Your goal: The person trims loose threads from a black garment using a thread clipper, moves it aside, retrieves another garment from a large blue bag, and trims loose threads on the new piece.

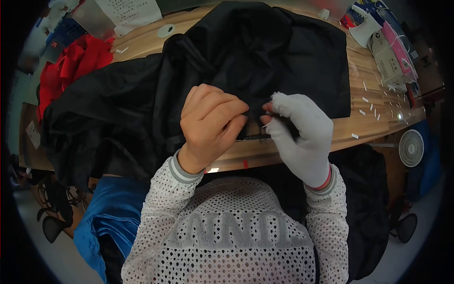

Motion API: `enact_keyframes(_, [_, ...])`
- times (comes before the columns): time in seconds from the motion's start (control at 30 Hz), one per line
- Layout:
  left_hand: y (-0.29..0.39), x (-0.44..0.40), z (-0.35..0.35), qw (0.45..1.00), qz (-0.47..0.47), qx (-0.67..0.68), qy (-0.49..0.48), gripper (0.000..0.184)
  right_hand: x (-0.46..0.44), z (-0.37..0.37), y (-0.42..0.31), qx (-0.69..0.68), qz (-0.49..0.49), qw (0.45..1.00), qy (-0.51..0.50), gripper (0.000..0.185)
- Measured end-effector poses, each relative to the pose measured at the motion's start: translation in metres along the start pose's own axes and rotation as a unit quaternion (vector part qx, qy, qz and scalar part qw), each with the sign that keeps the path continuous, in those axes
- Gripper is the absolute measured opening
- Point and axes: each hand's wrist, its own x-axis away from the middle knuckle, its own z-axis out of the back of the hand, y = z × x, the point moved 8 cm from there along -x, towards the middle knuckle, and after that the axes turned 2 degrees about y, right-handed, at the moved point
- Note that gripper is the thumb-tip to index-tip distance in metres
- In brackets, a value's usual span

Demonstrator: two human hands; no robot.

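Observation:
A large black cloth lies in folds over the wooden table. My left hand is bare and closed, its thumb pressed to the curled fingers on a fold of this cloth. Facing it, my right hand wears a white glove with bare fingertips. Its thumb and fingers curl toward each other in a pinch beside the cloth's near edge; whatever is between them is too small to make out. A narrow gap separates the two hands. Below them runs a thin dark strip of the cloth's edge.
Red cloth is heaped at the table's left. Small white scraps litter the wooden table on the right, near a box and a white fan. Blue cloth hangs at lower left. A printed sheet stands behind.

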Motion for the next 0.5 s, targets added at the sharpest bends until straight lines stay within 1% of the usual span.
enact_keyframes(0.03, [0.001, 0.0, 0.0, 1.0, -0.001, 0.0, -0.001, 0.025, 0.0, -0.003, -0.001, -0.001, -0.001, 1.0, 0.001, 0.025])
enact_keyframes(0.1, [0.002, 0.001, 0.002, 1.0, -0.003, -0.003, 0.001, 0.024, 0.001, -0.011, 0.005, -0.033, -0.061, 0.998, -0.009, 0.024])
enact_keyframes(0.23, [0.005, 0.002, 0.002, 1.0, -0.01, -0.017, -0.013, 0.024, -0.001, -0.014, 0.006, -0.017, -0.036, 0.999, 0.005, 0.022])
enact_keyframes(0.3, [0.008, 0.002, 0.001, 0.999, -0.028, -0.035, -0.019, 0.024, -0.003, -0.013, 0.007, -0.019, -0.01, 1.0, 0.003, 0.02])
enact_keyframes(0.43, [0.01, 0.003, -0.003, 0.996, -0.05, -0.064, -0.031, 0.025, -0.005, -0.012, 0.004, 0.031, -0.015, 0.999, -0.022, 0.019])
enact_keyframes(0.5, [0.005, 0.004, -0.003, 0.997, -0.025, -0.06, -0.031, 0.025, -0.002, -0.01, 0.018, -0.039, -0.08, 0.996, 0.003, 0.019])
